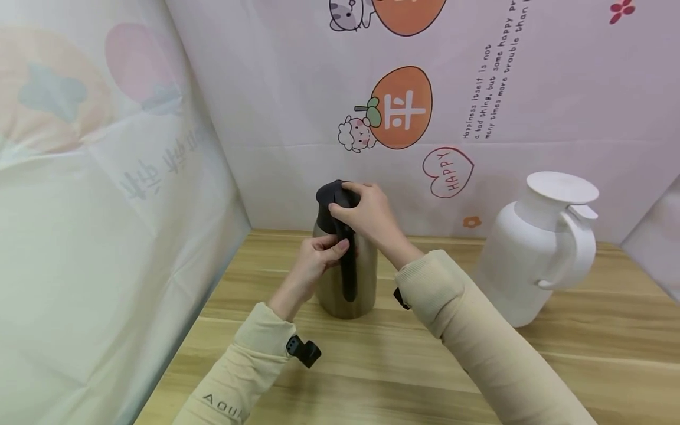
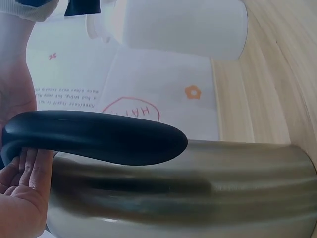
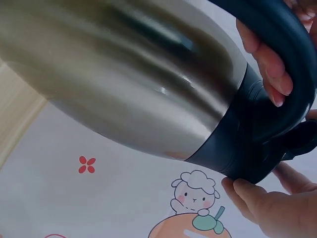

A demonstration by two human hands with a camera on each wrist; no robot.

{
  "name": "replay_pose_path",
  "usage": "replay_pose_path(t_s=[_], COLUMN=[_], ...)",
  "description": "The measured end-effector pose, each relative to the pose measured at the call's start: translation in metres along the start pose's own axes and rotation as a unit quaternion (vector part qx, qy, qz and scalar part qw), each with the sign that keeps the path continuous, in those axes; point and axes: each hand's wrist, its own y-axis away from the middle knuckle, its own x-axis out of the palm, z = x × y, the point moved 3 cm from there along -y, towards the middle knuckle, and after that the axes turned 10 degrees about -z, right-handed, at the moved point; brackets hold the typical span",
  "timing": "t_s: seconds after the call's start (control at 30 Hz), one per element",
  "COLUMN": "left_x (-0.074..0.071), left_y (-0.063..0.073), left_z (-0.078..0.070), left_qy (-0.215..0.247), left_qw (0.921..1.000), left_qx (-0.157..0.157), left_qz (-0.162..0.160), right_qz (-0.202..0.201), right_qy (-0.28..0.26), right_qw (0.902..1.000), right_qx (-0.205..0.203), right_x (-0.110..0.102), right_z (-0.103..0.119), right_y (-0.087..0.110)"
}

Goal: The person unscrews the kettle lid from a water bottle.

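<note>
A brushed-steel thermal jug stands upright on the wooden table, its long black handle facing me. My left hand grips the upper part of this handle, fingers passed through the loop and thumb across its outside. In the left wrist view, the fingers show between handle and steel body. Up at the top, my right hand holds the black lid, thumb on the near side and fingers over the back. The right wrist view shows its fingertips against the black collar and lid.
A white thermal jug with a flat round lid stands to the right, beyond my right forearm. Printed cloth walls rise behind the table and along its left side. Dark straps sit at my wrists.
</note>
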Motion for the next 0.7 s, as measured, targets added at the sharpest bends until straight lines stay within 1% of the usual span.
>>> replay_pose_path(t_s=[0.2, 0.5, 0.7], left_x=[0.008, 0.013, 0.018], left_y=[0.005, 0.013, 0.016], left_z=[-0.001, 0.001, 0.002], left_qy=[-0.002, -0.005, 0.002], left_qw=[0.9998, 0.9995, 0.9989], left_qx=[0.002, -0.011, -0.004], left_qz=[0.017, 0.031, 0.046], right_qz=[-0.006, -0.008, -0.007], right_qy=[0.01, 0.011, 0.019], right_qw=[0.9999, 0.9999, 0.9998], right_qx=[0.006, 0.006, 0.0], right_x=[-0.01, -0.017, -0.022], right_z=[-0.004, -0.005, -0.008], right_y=[0.008, 0.02, 0.025])
